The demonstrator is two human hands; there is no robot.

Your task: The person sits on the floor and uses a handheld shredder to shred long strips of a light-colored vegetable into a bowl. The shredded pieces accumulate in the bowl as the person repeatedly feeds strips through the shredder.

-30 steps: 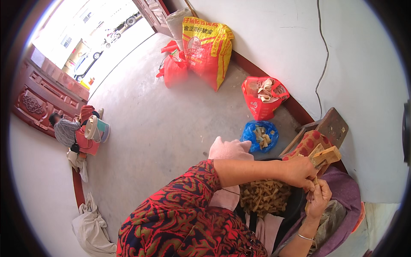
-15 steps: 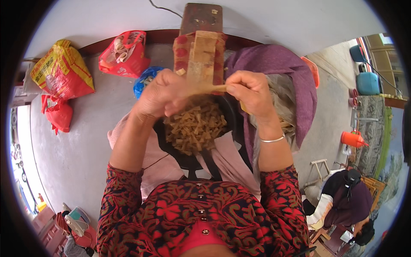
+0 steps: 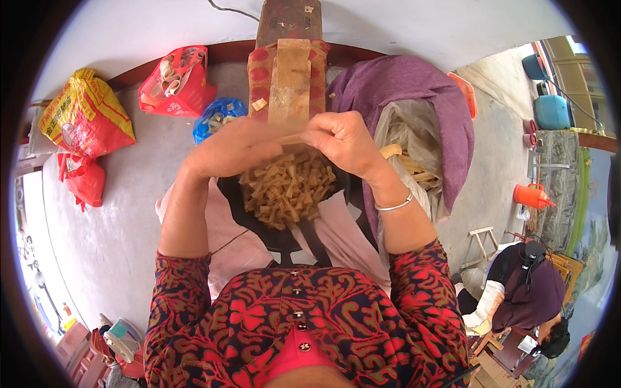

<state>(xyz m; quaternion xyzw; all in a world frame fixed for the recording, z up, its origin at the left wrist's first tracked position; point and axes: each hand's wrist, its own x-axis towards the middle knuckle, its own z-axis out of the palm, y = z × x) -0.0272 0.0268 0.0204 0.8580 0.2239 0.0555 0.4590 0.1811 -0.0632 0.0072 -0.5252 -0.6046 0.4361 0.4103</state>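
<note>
A short tan strip spans the gap between my hands, above a black basin. Its right end is pinched by the thumb and fingers of my right hand. My left hand closes on the other end; its fingertips are smeared by motion. In the basin lies a heap of small brown knotted or folded pieces. Another pale yellow piece shows by my right wrist; whether I hold it or it belongs to the sack cannot be told.
Beyond the basin stands a bench with a wooden board on red-spotted cloth. A purple sack with a plastic liner and pale strips is at right. A blue bag, red bag and yellow-red sack stand left. A person sits lower right.
My right hand has moved left, closer to my left hand, so less of the strip shows between them. My left hand has turned flatter and shifted slightly left. The whole view has shifted a little.
</note>
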